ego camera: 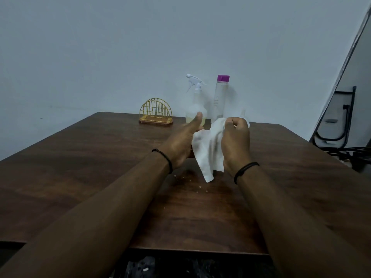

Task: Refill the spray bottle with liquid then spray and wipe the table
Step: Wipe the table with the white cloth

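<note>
Both hands up over the table [80,157], a white cloth [208,149] between them: the right hand [235,141] has fingers curled tight, bunching its top edge, the left hand [181,143] holds its side, thumb raised. Behind, at the wall, the spray bottle [195,109] holds a little yellowish liquid beside a clear purple-capped bottle [219,97], whose print is too faint to read. A yellow wire rack [156,112] stands left.

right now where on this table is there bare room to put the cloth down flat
Bare wood lies left of the left hand, in front of the yellow wire rack, and right of the right hand. The table is crowded at the back: spray bottle and purple-capped bottle. Droplets dot the wood under the white cloth.
</note>
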